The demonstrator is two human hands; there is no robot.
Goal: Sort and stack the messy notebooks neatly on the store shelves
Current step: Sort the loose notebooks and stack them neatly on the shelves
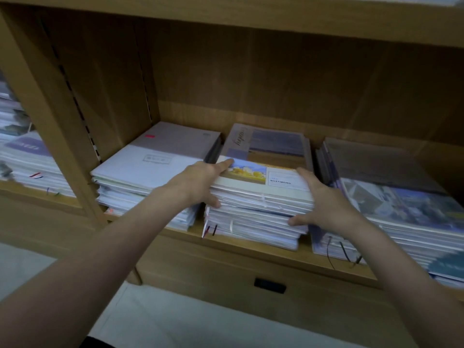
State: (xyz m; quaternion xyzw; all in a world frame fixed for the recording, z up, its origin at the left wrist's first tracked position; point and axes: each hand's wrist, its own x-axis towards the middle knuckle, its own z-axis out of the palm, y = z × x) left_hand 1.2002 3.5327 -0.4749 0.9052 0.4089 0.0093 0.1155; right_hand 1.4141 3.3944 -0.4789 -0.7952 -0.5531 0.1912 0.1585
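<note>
A stack of notebooks (258, 212) sits at the front middle of the wooden shelf (251, 249); its top cover shows a yellow landscape picture and a white label. My left hand (203, 182) grips the upper left side of this stack, fingers over the top edge and thumb on the page edges. My right hand (324, 199) presses flat against the stack's right side, thumb low on the page edges. Behind it lies a second notebook pile (271, 144) with a bluish-brown cover.
A pile of pale grey-white notebooks (148, 172) lies to the left, and a wide pile with blue picture covers (401, 212) to the right. Another compartment at far left holds more notebooks (22, 156). A drawer with a dark handle slot (270, 285) sits below the shelf.
</note>
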